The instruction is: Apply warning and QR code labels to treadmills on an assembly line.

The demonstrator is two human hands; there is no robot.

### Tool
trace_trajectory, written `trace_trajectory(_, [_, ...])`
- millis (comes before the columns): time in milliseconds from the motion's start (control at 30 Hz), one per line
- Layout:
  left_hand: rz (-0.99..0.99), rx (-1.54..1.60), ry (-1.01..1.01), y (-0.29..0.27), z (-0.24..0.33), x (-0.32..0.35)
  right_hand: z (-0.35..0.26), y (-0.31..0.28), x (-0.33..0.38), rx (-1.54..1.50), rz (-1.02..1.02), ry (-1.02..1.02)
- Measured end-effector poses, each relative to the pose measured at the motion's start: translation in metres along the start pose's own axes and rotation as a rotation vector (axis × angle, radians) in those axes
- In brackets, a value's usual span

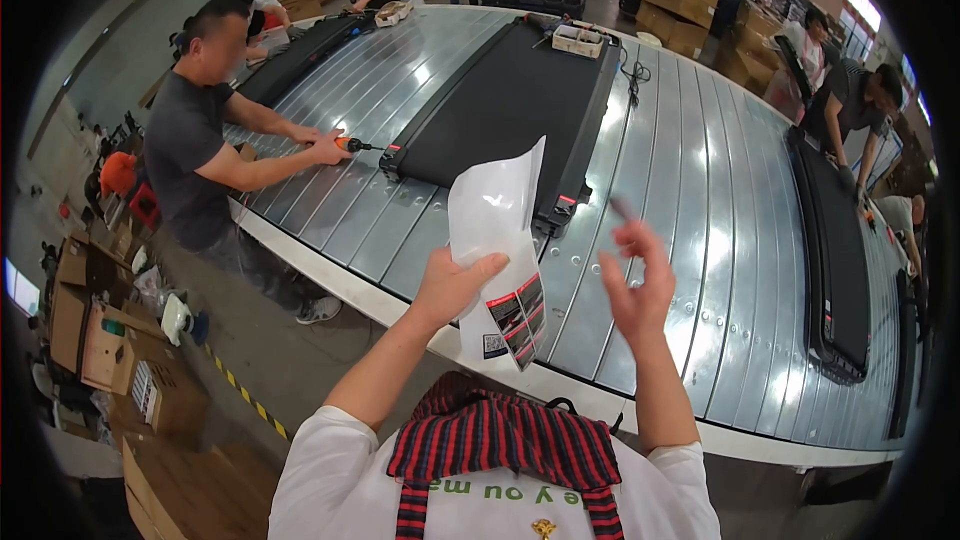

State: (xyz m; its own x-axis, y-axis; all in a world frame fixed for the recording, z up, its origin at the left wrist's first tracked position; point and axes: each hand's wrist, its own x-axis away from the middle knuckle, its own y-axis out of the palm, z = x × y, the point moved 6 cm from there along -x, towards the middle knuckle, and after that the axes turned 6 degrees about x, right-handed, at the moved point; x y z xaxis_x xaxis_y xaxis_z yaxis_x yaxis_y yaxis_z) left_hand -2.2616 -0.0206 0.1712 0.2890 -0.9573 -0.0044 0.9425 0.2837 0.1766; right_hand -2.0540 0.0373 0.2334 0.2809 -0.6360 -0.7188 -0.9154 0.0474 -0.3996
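My left hand [450, 285] grips a folded, glossy white sheet [500, 202] between thumb and fingers. Dark picture panels with red bands and a small square code are printed on its lower part. To the right of the sheet, my right hand [643, 285] is raised over the metal table with thumb and fingers apart. A dark, blurred shape shows at its fingertip; I cannot make out what it is. Just beyond the sheet lies a black treadmill-like machine [500, 105] with a wide belt, with small red labels at its near corners.
A co-worker [205, 130] at the left holds an orange power screwdriver [347, 144] against the machine's corner. A box of small parts [578, 40] sits on its far end. Another black machine [832, 260] lies at the right, near other workers. Cardboard boxes [165, 390] stand on the floor at left.
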Motion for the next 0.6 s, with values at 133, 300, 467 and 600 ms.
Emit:
trace_trajectory(133, [-0.16,-0.075,-0.063,-0.006,-0.006,-0.009,0.057,0.022,-0.004,-0.337,0.025,0.427])
trace_trajectory(300, [-0.305,-0.208,-0.126,-0.025,-0.013,-0.025,0.054,0.074,-0.001,-0.699,-0.176,0.695])
trace_trajectory(467, [-0.313,0.072,-0.088,-0.045,-0.013,-0.064,0.045,0.071,-0.027,-0.487,-0.092,0.628])
trace_trajectory(600, [-0.479,0.069,-0.074,-0.041,-0.026,-0.079,0.041,0.077,-0.044,-0.412,-0.045,0.6])
